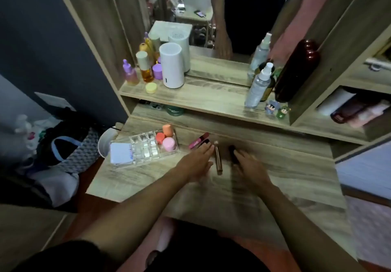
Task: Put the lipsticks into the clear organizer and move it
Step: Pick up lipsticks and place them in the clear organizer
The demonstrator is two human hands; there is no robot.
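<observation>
The clear organizer stands on the left of the wooden dresser top, with pink and orange sponges in its right compartment and a white card at its left end. A pink lipstick and a dark one lie just beyond my left hand, whose spread fingertips touch the dark one. A bronze lipstick tube lies between my hands. My right hand rests with its fingers on a black lipstick; whether it grips it I cannot see.
An upper shelf carries a white cylinder, purple and amber bottles, a spray bottle, a dark red bottle and small figurines. A mirror stands behind. A bag and a white bin sit left of the dresser.
</observation>
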